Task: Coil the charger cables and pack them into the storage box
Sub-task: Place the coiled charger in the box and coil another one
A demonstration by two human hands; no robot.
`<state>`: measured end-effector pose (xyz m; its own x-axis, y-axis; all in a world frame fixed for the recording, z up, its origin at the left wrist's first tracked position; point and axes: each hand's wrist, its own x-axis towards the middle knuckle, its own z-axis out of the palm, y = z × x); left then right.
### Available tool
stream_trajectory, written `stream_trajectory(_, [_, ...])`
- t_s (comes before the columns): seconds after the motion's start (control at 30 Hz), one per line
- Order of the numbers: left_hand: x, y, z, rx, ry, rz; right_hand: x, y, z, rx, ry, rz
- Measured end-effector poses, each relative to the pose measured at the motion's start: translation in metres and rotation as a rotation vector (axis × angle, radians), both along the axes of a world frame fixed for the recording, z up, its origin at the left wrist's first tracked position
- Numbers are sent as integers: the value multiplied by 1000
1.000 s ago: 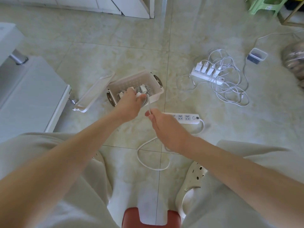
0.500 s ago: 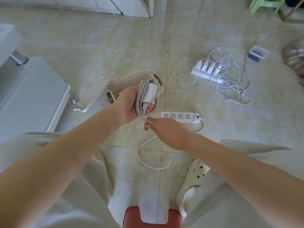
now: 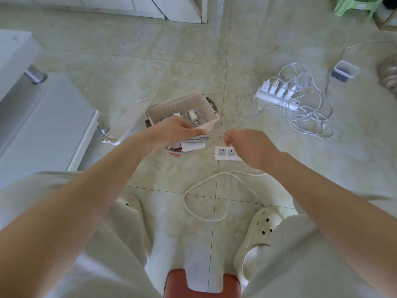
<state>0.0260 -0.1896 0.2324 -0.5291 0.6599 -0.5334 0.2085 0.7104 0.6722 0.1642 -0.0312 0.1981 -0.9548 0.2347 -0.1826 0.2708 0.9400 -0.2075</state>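
My left hand [image 3: 174, 132] grips a coiled white charger cable with its adapter [image 3: 192, 145], just in front of the white storage box [image 3: 211, 123]. My right hand [image 3: 247, 145] pinches the loose end of that cable, which runs taut between the two hands. Inside the box lie a few coiled chargers [image 3: 194, 117]. On the floor at the right, several white chargers sit plugged into a power strip [image 3: 277, 97] amid tangled cables [image 3: 309, 119].
The box lid [image 3: 126, 123] leans beside the box on the left. An empty power strip [image 3: 226, 152] and its looped cord [image 3: 204, 194] lie between my feet and the box. A white cabinet [image 3: 43, 130] stands left, a small container [image 3: 344, 70] far right.
My left hand turned the coil down from upright and lowered it in front of the box. My right hand moved right, pulling the cable end taut.
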Motion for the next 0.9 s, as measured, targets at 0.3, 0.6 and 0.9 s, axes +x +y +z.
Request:
stream_trajectory(0.3, [-4,3,-16,32,295,-3,-7,-27,16,50,137,11])
stream_trajectory(0.6, [3,13,-33,64,244,169,2,-62,7,-64,86,137])
stream_trajectory(0.9, [7,19,-23,500,-858,723,11,-77,5,-218,-45,219])
